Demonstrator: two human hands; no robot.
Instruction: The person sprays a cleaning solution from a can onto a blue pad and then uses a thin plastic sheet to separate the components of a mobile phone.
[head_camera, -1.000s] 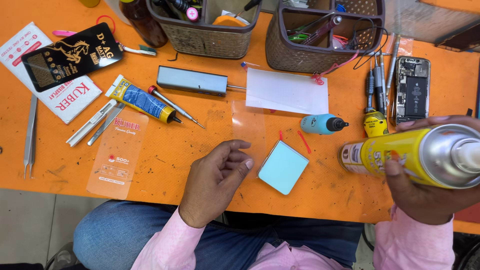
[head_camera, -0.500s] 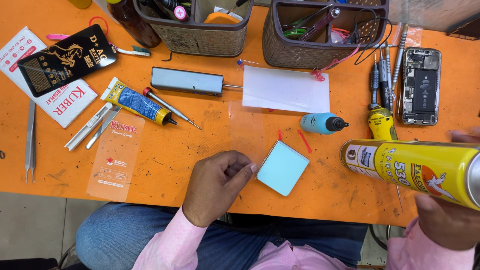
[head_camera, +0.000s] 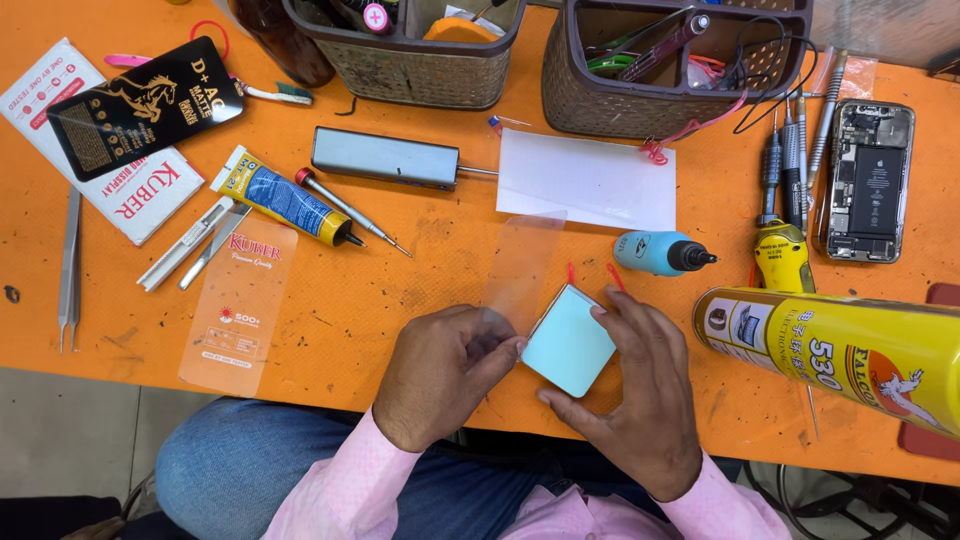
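Observation:
My left hand (head_camera: 440, 375) rests at the table's front edge and pinches the near end of a clear film sheet (head_camera: 525, 265), which slants away over the orange table (head_camera: 400, 290). Right beside it, my right hand (head_camera: 640, 395) holds a light blue square pad (head_camera: 570, 342) by its edges, thumb at the near corner and forefinger along the far side. The pad is tilted and touches the film's lower end. A large yellow spray can (head_camera: 850, 350) lies on its side to the right of that hand, apart from it.
Two woven baskets (head_camera: 420, 70) (head_camera: 680, 100) of tools stand at the back. A white sheet (head_camera: 590, 180), small blue bottle (head_camera: 655, 252), grey metal box (head_camera: 385, 158), yellow glue tube (head_camera: 285, 198), screwdrivers (head_camera: 785, 200), opened phone (head_camera: 870, 180), tweezers (head_camera: 68, 270) and packets (head_camera: 140, 105) lie around.
My right hand has let go of the yellow spray can, which now lies on the table, and has moved left onto the blue pad. My left hand has taken up the clear film.

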